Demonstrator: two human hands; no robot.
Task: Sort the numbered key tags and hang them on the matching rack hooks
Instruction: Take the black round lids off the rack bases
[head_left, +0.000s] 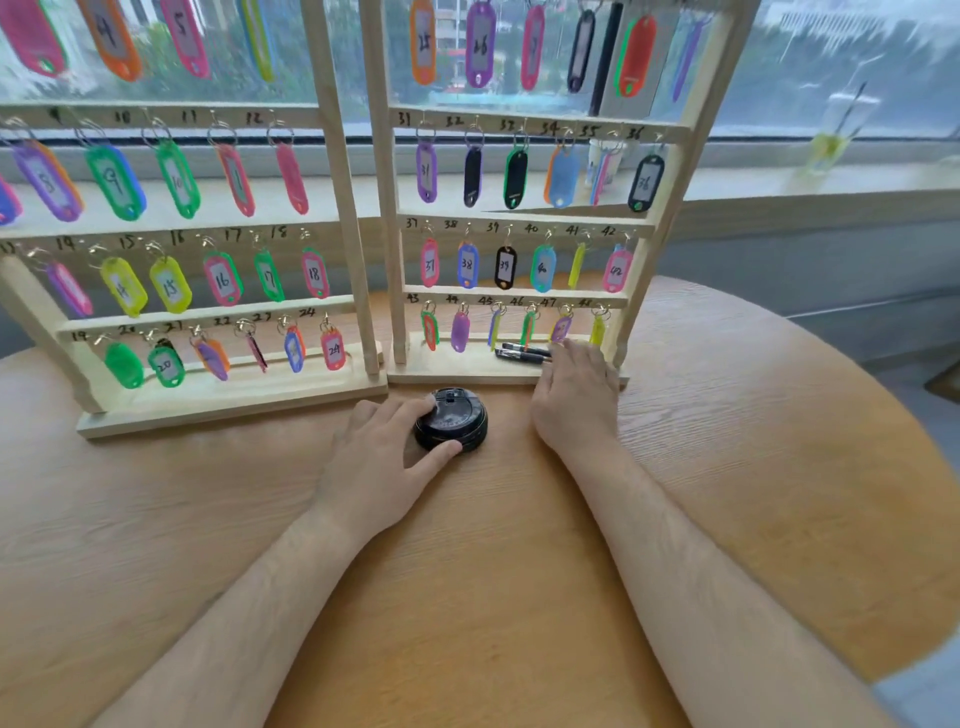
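Before two racks (332, 208), the left grip (379, 457) clasps one black disc (457, 415); the right grip (574, 395), released, rests beside two pens (519, 353).

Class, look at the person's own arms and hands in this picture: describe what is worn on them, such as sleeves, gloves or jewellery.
Nothing worn shows. The left forearm and right forearm are bare to the frame's edge, with fine hair and no sleeve. The left hand and right hand have no gloves; no watch, band or ring is visible.

Upper edge cuts off the top-row key tags (480, 44); right hand (574, 400) hides the pens' (519, 354) right ends, left hand (379, 457) part of the black lid (460, 415).
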